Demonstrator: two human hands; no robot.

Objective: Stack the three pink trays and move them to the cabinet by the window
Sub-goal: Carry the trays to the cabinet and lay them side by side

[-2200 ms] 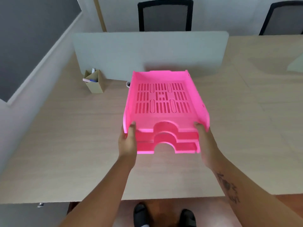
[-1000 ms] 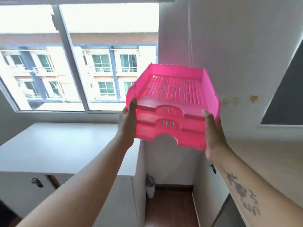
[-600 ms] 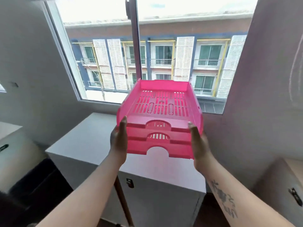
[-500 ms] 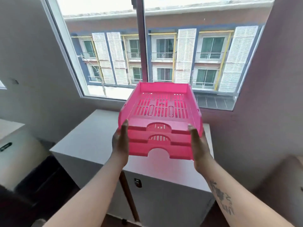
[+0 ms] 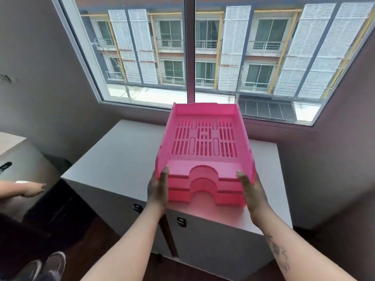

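Note:
Three pink trays [image 5: 205, 142] are nested in one stack, with slotted bottoms and arched cut-outs at the near end. My left hand [image 5: 157, 191] grips the stack's near left corner and my right hand [image 5: 250, 192] grips the near right corner. The stack sits low over the right half of the white cabinet [image 5: 121, 159] under the window [image 5: 190, 53]; its near edge looks level with the cabinet top, and I cannot tell whether it touches.
The cabinet has two doors with black handles [image 5: 181, 222]. Another person's hand [image 5: 30, 189] reaches in at the left, and their shoes [image 5: 50, 264] stand on the dark floor. A second white cabinet [image 5: 14, 155] is at far left. Walls flank the window.
I have carried the stack from the desk to the window cabinet. In the last half second the stack came down and forward, over the cabinet top.

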